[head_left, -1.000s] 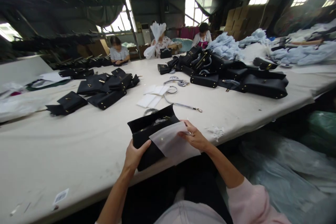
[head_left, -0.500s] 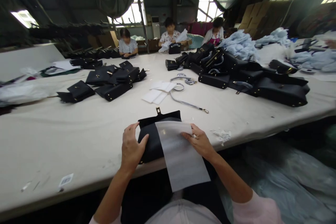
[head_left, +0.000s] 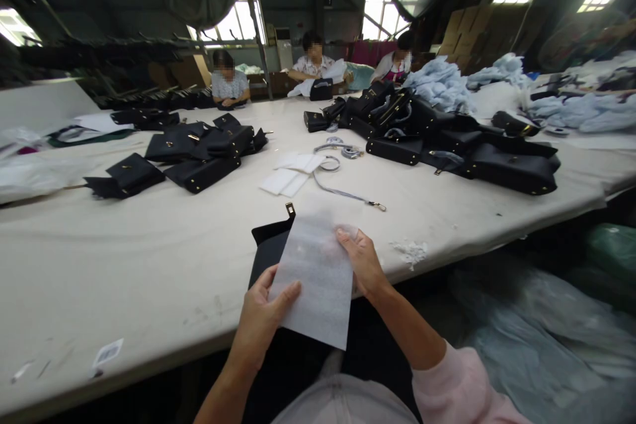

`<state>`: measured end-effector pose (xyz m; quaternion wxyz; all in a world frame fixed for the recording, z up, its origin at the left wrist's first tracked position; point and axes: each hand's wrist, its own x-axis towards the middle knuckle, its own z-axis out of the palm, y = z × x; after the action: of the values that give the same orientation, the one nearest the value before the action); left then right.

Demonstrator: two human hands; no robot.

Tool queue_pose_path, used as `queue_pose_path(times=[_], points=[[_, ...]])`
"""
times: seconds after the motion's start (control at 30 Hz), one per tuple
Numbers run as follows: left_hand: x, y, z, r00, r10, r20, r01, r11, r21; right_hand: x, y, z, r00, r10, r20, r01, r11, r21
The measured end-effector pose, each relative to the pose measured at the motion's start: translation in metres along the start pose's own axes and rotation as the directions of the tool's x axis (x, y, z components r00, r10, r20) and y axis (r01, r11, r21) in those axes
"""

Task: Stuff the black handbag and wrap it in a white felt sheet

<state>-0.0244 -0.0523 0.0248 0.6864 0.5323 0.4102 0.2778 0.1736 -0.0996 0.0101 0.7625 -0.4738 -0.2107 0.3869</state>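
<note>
A thin white foam sheet [head_left: 318,271] is spread between my two hands above the table's front edge. My left hand [head_left: 268,305] grips its lower left side, thumb on top and fingers behind. My right hand [head_left: 362,262] pinches its upper right side, where a corner is bent over. Behind the sheet lies a black handbag [head_left: 268,252], its flap raised and a gold clasp [head_left: 290,210] standing up at the far side. The sheet hides most of the bag.
Several white foam sheets [head_left: 291,174] and a grey wrapped strap [head_left: 342,194] lie beyond the bag. Piles of black bags [head_left: 203,149] stand left and right. Torn white scraps [head_left: 411,252] lie at right. Several people sit across the table [head_left: 163,258].
My left hand has left the bag and taken hold of the sheet. The sheet has moved left and up, over the bag. My view has shifted slightly right.
</note>
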Motion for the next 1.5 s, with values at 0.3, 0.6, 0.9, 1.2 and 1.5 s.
queue_pose_path(times=[0.3, 0.6, 0.9, 1.2, 1.5], points=[[0.043, 0.042, -0.067, 0.970, -0.080, 0.227, -0.017, 0.918, 0.396, 0.010, -0.020, -0.026, 0.999, -0.015, 0.034, 0.021, 0.984, -0.179], [0.097, 0.084, -0.070, 0.941, -0.181, 0.287, -0.077, 0.710, 0.700, 0.038, -0.025, -0.012, 0.970, -0.102, 0.223, 0.238, 0.609, -0.756], [0.090, 0.057, -0.059, 0.715, 0.674, 0.187, -0.415, 0.194, 0.889, 0.032, -0.026, 0.011, 0.974, -0.033, 0.223, 0.218, 0.394, -0.893], [0.039, -0.023, -0.004, 0.540, 0.719, 0.437, -0.644, 0.019, 0.765, 0.005, -0.007, 0.000, 0.987, -0.134, 0.093, 0.145, 0.465, -0.873], [0.047, -0.030, -0.011, 0.595, 0.700, 0.394, -0.616, 0.084, 0.783, 0.010, -0.013, 0.006, 0.750, -0.438, 0.495, 0.522, -0.067, -0.851]])
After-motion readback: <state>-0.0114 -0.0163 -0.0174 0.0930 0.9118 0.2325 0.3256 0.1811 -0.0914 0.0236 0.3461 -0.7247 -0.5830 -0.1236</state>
